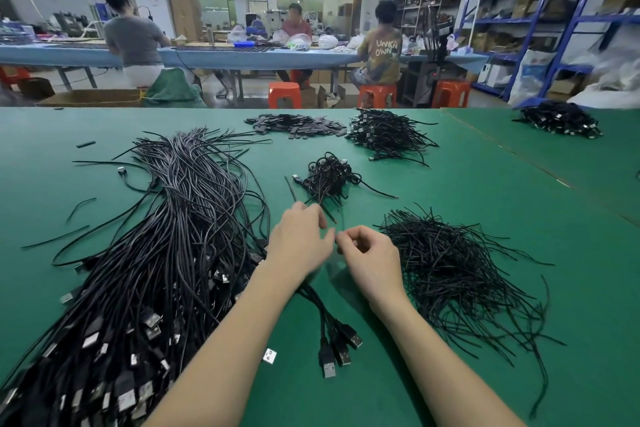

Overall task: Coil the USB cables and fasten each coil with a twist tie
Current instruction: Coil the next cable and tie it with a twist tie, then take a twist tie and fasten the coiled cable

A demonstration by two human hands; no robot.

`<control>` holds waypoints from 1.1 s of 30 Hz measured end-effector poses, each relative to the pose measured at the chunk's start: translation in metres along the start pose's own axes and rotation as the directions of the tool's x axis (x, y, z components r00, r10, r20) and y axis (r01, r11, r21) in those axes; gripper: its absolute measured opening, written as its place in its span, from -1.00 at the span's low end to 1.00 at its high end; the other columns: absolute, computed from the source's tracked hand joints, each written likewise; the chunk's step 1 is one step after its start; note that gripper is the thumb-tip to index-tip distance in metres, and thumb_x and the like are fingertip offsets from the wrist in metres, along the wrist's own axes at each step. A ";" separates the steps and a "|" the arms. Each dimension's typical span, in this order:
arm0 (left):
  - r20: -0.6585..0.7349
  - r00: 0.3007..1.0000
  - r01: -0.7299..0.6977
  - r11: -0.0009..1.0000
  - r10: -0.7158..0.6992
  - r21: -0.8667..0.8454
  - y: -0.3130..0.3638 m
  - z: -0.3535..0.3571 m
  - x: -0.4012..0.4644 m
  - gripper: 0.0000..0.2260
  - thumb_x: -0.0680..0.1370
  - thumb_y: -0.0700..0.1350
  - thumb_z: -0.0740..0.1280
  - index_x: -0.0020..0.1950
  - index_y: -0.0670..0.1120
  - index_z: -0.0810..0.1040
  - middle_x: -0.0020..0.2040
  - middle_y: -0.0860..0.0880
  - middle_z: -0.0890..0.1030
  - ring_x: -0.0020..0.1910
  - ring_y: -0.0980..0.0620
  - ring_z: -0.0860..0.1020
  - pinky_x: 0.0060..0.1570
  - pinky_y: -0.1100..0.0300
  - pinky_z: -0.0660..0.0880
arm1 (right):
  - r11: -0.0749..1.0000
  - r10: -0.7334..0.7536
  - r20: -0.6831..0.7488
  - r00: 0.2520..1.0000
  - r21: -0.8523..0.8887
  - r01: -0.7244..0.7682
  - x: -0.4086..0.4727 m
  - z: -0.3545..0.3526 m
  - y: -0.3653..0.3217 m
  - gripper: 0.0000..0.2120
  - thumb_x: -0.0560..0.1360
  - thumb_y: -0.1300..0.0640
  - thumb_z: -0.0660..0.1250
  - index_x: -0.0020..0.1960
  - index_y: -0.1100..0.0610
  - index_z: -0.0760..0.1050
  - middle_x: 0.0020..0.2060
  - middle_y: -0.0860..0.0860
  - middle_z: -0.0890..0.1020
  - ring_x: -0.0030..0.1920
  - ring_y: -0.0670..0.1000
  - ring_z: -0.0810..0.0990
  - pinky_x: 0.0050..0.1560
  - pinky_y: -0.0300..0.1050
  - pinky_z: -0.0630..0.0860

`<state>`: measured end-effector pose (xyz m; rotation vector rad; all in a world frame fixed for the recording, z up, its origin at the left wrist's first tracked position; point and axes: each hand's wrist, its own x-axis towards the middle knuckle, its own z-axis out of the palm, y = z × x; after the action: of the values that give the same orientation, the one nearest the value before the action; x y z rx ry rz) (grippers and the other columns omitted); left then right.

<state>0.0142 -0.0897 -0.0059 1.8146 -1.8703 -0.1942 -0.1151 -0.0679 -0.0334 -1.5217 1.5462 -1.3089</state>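
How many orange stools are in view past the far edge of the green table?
3, in a row: one nearest the centre, one under the seated person in the printed shirt, one furthest right. Others may be hidden.

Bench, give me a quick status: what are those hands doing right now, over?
Both hands raised over the table, fingers curled, pinching something thin. Loose cables left, twist ties right. Nothing blocking.

Loose black USB cables (180,219) heaped left; twist ties (450,264) piled right; tied coils (329,175) between.
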 end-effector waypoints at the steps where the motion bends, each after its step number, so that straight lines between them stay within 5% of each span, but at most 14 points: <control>1: 0.012 1.000 -0.014 1.000 0.014 0.011 -0.001 0.000 -0.005 -0.84 0.56 0.09 0.31 0.02 0.02 0.52 0.05 0.01 0.47 0.10 -0.03 0.50 -0.02 0.12 0.41 | 1.000 -0.001 0.006 1.000 -0.004 0.001 -0.001 0.000 -0.001 -0.79 0.52 0.04 0.42 -0.25 0.11 0.61 -0.34 -0.01 0.66 -0.37 -0.14 0.49 -0.27 -0.28 0.39; 6: -0.018 0.999 -0.041 0.997 0.043 0.066 -0.004 -0.004 -0.011 -0.84 0.59 0.05 0.27 0.08 -0.01 0.52 0.09 -0.01 0.49 0.15 -0.05 0.47 0.07 0.07 0.42 | 1.000 0.016 0.012 1.000 0.003 -0.016 -0.003 -0.002 -0.005 -0.81 0.52 0.07 0.41 -0.24 0.11 0.61 -0.33 0.02 0.67 -0.34 -0.10 0.51 -0.21 -0.17 0.43; 11: 0.069 0.993 0.046 0.850 -0.097 0.524 -0.009 0.000 -0.011 -0.62 0.58 -0.06 0.27 0.35 -0.13 0.31 0.31 -0.18 0.41 0.32 -0.17 0.37 0.28 -0.02 0.31 | 0.999 0.029 -0.004 1.000 0.032 -0.029 -0.004 0.000 -0.004 -0.80 0.52 0.08 0.40 -0.26 0.09 0.62 -0.33 0.01 0.67 -0.36 -0.14 0.50 -0.24 -0.23 0.43; 17: 0.117 0.988 0.023 0.849 -0.099 0.528 -0.001 -0.004 -0.015 -0.70 0.57 -0.08 0.29 0.25 -0.16 0.38 0.23 -0.16 0.52 0.25 -0.20 0.48 0.26 -0.09 0.29 | 0.999 0.035 0.044 0.998 0.005 -0.035 -0.004 -0.001 -0.004 -0.81 0.52 0.04 0.41 -0.25 0.05 0.63 -0.33 -0.05 0.68 -0.35 -0.16 0.54 -0.24 -0.23 0.45; 22: 0.255 0.966 -0.132 0.931 0.044 0.341 0.022 -0.023 -0.018 -0.69 0.61 -0.04 0.15 0.30 -0.15 0.38 0.25 -0.15 0.46 0.22 -0.22 0.50 0.26 -0.10 0.29 | 0.997 -0.030 0.050 0.998 0.070 0.027 -0.004 -0.007 -0.013 -0.92 0.55 0.18 0.37 -0.10 0.05 0.61 -0.22 -0.03 0.67 -0.22 0.03 0.64 -0.16 -0.10 0.53; 27: 0.242 0.959 -0.170 0.982 0.147 0.076 0.034 -0.044 -0.017 -0.82 0.59 -0.03 0.13 0.06 -0.06 0.45 0.06 -0.05 0.54 0.05 -0.13 0.53 0.01 0.01 0.41 | 0.979 -0.184 0.227 0.956 -0.039 0.198 0.007 -0.031 -0.033 -0.71 0.51 0.31 0.24 0.04 -0.03 0.59 -0.03 -0.18 0.67 0.01 -0.20 0.59 0.01 -0.18 0.53; 31: 0.170 0.967 -0.159 0.970 0.191 -0.186 0.032 -0.047 -0.014 -0.86 0.58 -0.04 0.16 -0.15 -0.03 0.43 -0.16 0.02 0.55 -0.18 0.00 0.49 -0.21 0.11 0.40 | 0.982 -0.107 0.398 0.911 -0.102 0.160 0.016 -0.048 -0.041 -0.76 0.57 0.21 0.20 -0.05 0.05 0.65 -0.12 -0.11 0.71 0.02 -0.04 0.66 0.16 -0.04 0.53; 33: 0.118 0.969 -0.169 0.933 0.216 -0.317 0.029 -0.045 -0.012 -0.87 0.58 -0.08 0.18 -0.13 -0.04 0.47 -0.22 0.05 0.57 -0.29 0.17 0.46 -0.32 0.27 0.34 | 0.998 -0.059 0.435 0.898 0.019 0.057 0.016 -0.052 -0.046 -0.74 0.59 0.21 0.19 -0.19 0.17 0.58 -0.24 0.01 0.66 -0.13 0.00 0.69 0.10 0.01 0.56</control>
<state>0.0084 -0.0645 0.0427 1.4331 -1.9820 -0.5320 -0.1485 -0.0644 0.0300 -1.7257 1.2142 -0.9137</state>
